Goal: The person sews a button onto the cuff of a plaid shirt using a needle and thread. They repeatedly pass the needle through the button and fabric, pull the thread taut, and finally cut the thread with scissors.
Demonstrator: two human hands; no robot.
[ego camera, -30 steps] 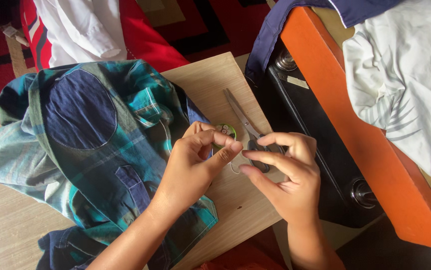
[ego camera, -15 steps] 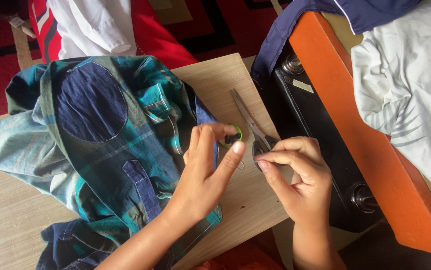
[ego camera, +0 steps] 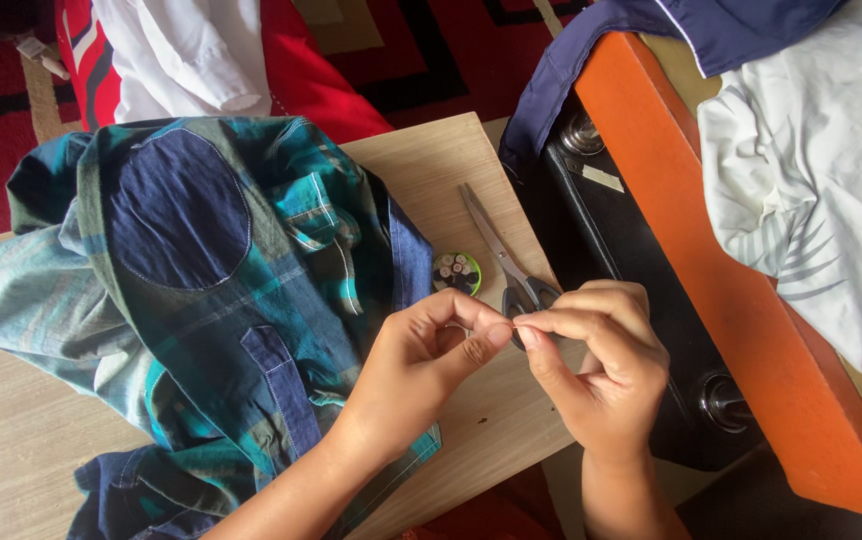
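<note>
One plaid shirt (ego camera: pixel 201 300) with a denim patch sprawls over the wooden table (ego camera: pixel 451 160); scissors (ego camera: pixel 506 262) lie by its right edge, near a small round green case (ego camera: pixel 458 272); left hand (ego camera: pixel 421 365) and right hand (ego camera: pixel 601 365) meet fingertip to fingertip, both pinched shut on something too fine to make out

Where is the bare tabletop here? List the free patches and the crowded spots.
Free: the wooden table strip between the plaid shirt and the scissors, above the round green case; the corner below both hands; the lower-left edge beside the shirt. Crowded: the left hand and right hand meet fingertip to fingertip over the scissor handles; the shirt covers most of the table.
</note>
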